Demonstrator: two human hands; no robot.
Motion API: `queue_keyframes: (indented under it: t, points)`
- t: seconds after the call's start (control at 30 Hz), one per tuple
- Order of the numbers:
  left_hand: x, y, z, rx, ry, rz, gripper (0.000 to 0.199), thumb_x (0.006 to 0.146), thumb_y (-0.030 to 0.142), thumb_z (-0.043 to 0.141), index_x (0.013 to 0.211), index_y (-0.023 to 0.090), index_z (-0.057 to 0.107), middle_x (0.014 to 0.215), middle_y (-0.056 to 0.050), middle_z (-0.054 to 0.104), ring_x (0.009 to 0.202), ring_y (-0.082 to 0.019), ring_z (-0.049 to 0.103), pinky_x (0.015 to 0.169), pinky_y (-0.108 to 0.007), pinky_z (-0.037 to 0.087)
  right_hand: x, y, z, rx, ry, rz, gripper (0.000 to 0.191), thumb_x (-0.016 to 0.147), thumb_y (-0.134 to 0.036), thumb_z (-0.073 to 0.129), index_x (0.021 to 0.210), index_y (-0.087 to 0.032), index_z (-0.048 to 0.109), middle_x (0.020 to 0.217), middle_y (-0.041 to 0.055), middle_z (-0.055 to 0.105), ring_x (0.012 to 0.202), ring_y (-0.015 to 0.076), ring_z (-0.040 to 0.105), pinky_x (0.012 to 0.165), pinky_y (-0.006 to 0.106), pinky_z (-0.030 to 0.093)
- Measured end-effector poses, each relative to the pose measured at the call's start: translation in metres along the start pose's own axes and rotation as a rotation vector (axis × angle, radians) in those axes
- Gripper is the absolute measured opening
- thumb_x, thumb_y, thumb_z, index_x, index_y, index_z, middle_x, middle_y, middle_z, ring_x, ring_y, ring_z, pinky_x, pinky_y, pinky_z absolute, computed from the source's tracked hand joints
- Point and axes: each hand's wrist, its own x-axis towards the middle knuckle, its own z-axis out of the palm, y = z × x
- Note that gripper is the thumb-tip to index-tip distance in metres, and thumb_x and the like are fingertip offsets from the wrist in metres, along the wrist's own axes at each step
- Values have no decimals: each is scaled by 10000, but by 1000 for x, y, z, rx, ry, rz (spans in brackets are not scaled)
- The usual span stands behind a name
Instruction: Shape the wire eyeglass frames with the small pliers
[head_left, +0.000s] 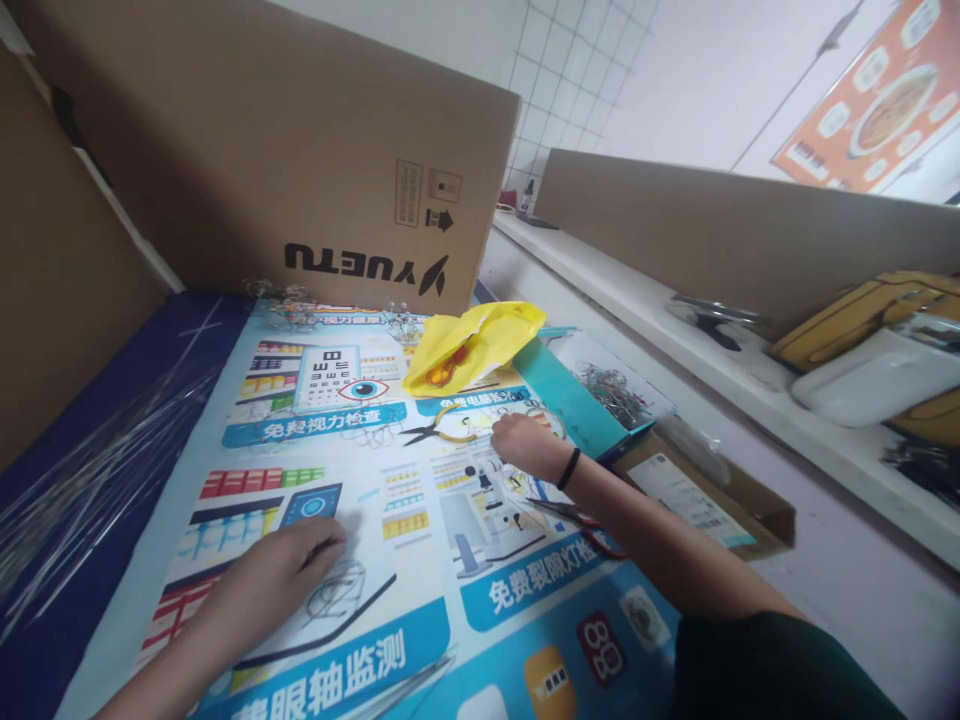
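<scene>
My left hand (289, 555) is low over the printed sheet (367, 500), its fingers curled together. Just beside and below its fingertips lies a loose coil of thin wire (336, 592). Farther right, my right hand (529, 447), with a black band at the wrist, is closed in a pinch; whatever it may hold is too small to make out. Pliers with yellow handles (454, 436) lie just left of it. Scissors (559, 510) with red handles rest partly under my right forearm. A yellow bag (480, 345) with something orange in its opening lies beyond the right hand.
A turquoise box (574, 400) holds a tangle of thin metal pieces (611, 390). Nearer stands an open brown carton (772, 510). Large cardboard (337, 150) walls the back. More wire pieces (289, 305) lie along it, and clear plastic (97, 490) covers the left side.
</scene>
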Motion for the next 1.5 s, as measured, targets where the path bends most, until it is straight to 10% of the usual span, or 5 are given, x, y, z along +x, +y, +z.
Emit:
queue_keyframes:
  t: [0.2,0.57,1.07,1.5]
  points:
    - [1,-3,2,13,-27,-6,276,854,351,374,844,223,619,878,-20,662,836,-200,602,724,-264,412,16,4,3,-24,-44,-59,165,779,-108,449,780,-120,614,871,128,633,862,203,549,756,318,371]
    - [2,-3,2,20,-26,-2,267,854,322,365,832,218,610,885,-20,660,834,-199,599,720,-266,401,3,35,-2,82,51,289,274,804,-173,374,832,-123,642,741,43,671,629,115,574,538,188,357]
    - [1,-2,3,35,-25,-7,259,856,303,351,833,224,596,897,-18,653,845,-197,597,723,-265,397,25,15,-7,-53,-143,3,197,770,-73,449,820,-88,639,896,181,637,875,235,595,743,319,418]
    - [2,-4,4,29,66,34,243,837,287,398,804,235,633,852,-4,680,814,-190,624,704,-261,446,13,41,-12,982,317,476,116,647,-274,488,590,-172,488,551,-3,499,532,108,437,489,215,290]
